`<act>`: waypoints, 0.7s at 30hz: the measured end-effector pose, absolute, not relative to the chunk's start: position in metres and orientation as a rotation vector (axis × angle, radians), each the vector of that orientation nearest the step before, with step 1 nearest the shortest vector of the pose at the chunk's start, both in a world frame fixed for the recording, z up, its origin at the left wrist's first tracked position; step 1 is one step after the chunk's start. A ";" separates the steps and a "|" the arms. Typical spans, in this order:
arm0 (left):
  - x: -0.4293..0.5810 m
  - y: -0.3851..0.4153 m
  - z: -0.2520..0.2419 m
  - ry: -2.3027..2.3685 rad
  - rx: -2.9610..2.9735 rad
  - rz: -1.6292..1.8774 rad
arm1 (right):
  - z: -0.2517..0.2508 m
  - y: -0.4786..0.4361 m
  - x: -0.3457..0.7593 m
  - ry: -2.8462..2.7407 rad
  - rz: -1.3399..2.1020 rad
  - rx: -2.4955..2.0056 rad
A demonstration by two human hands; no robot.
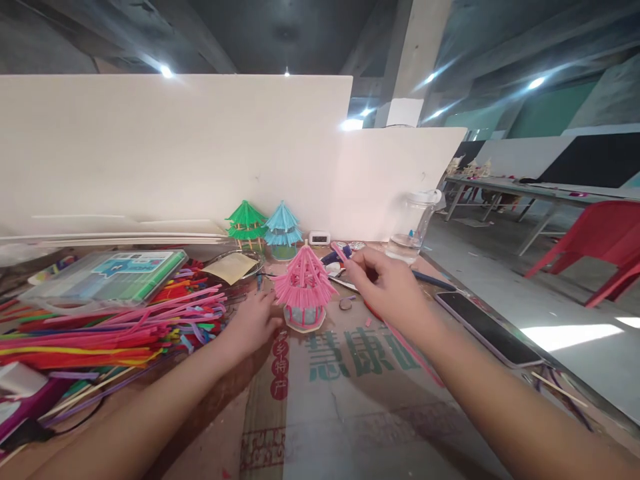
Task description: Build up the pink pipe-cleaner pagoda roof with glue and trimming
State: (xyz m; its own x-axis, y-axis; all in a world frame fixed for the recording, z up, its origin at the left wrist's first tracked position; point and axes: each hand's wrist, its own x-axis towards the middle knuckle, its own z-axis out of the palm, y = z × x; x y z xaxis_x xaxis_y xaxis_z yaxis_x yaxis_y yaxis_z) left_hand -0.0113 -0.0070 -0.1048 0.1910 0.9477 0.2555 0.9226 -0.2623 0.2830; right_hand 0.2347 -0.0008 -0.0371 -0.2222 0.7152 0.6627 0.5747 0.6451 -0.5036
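A small pink pagoda model made of pipe cleaners stands on a sheet of printed cardboard. My left hand rests beside its base on the left, fingers curled against it. My right hand hovers just right of the roof and pinches a short pink pipe-cleaner piece between thumb and fingers. A green pagoda and a blue pagoda stand behind, against a white board.
A heap of coloured pipe cleaners and a clear plastic box lie at the left. A phone lies at the right near the table edge, with a clear jar behind it. Red chairs stand off to the right.
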 end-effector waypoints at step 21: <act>0.030 0.023 -0.004 1.588 2.394 0.905 | -0.016 0.015 0.242 -2.033 0.317 -1.027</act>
State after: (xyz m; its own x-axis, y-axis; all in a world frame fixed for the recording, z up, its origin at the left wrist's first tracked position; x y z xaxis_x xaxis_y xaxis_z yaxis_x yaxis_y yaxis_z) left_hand 0.0295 0.0231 -0.0036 0.2664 0.8735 0.4075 0.7958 -0.4379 0.4183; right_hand 0.2420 0.0154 -0.0164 -0.3342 0.7607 0.5565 0.5548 0.6361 -0.5363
